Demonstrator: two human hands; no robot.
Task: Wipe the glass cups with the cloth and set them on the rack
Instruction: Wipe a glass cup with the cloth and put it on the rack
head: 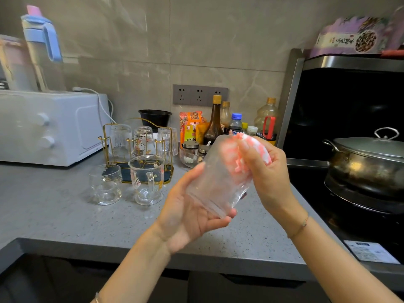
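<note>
My left hand (pixel 188 215) cradles a clear ribbed glass cup (pixel 215 182) from below, tilted with its mouth toward the upper right. My right hand (pixel 265 171) grips a pink-and-white cloth (pixel 251 145), part of it pushed inside the cup's mouth. Behind, a gold wire rack (pixel 136 141) carries three glasses upside down (pixel 143 141). In front of the rack two glass cups stand upright on the counter: a round one (pixel 106 183) and a handled mug with a printed picture (pixel 147 179).
A white microwave (pixel 50 127) stands at the left. Sauce bottles (pixel 215 121), snack packets and small jars (pixel 190 153) line the wall. A steel pot with lid (pixel 367 162) sits on the black stove at the right. The grey counter (pixel 65 215) edge runs below my wrists.
</note>
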